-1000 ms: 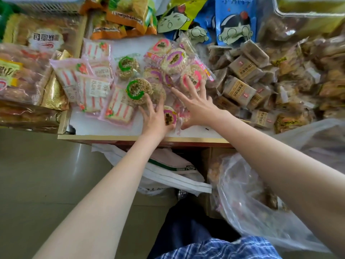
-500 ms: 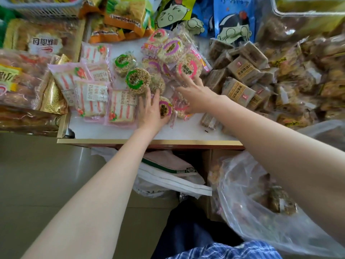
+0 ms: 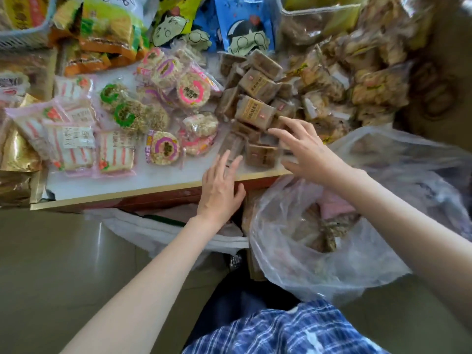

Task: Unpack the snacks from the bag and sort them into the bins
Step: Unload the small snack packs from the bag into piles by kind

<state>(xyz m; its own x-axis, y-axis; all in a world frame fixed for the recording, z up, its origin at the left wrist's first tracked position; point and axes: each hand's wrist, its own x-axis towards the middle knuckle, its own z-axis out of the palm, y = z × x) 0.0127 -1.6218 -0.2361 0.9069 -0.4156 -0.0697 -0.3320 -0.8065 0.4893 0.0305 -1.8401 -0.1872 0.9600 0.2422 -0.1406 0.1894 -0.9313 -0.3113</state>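
Hands over near table edge [image 3: 153, 191]. Left hand [image 3: 219, 190] flat, fingers straight, holding nothing, just right of purple-ringed round rice cake [image 3: 164, 148]. Right hand [image 3: 306, 152] spread and relaxed, holding nothing, fingertips at brown square snack packs [image 3: 255, 111]. Clear plastic bag [image 3: 319, 238] hangs below that edge, snacks inside. Label print blurred, unreadable. Versus 0.5 s ago: both hands have shifted right, off the round cakes.

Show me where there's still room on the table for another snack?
Bare white strip along the table's front edge, below the pink striped packets and left of the left hand. Everywhere behind is crowded: round cakes, brown packets piled together.
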